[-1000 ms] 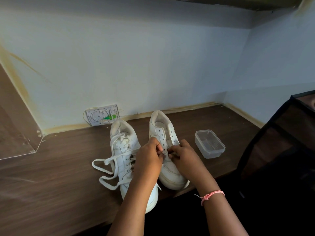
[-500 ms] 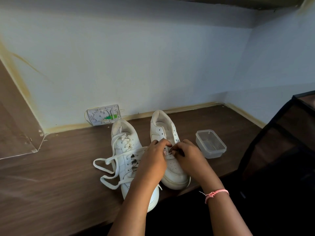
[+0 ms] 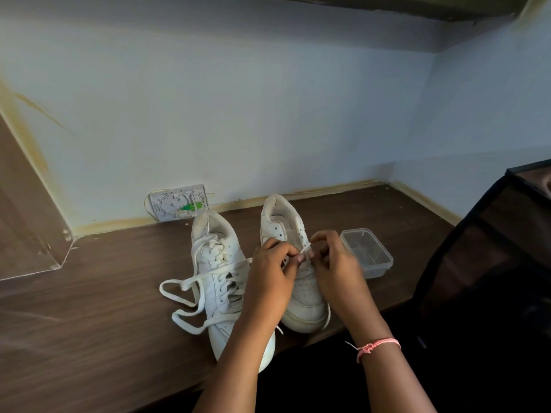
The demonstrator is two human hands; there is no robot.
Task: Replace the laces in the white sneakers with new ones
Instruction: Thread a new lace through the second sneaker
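I see both hands meeting over the right sneaker [image 3: 293,269]: the left hand [image 3: 269,274] and right hand [image 3: 335,265] have fingers curled, pinching the tip of a white lace [image 3: 304,249] between them, just above the eyelets. Left of the grip lies the left sneaker [image 3: 219,281], its loosened lace [image 3: 190,293] sprawled over the wooden shelf [image 3: 89,308]. Right of the grip sits a clear plastic container [image 3: 368,253]. Beyond, a white wall plate [image 3: 179,202] leans at the wall.

Container [image 3: 366,253] right of two sneakers [image 3: 220,275] on table [image 3: 89,308].
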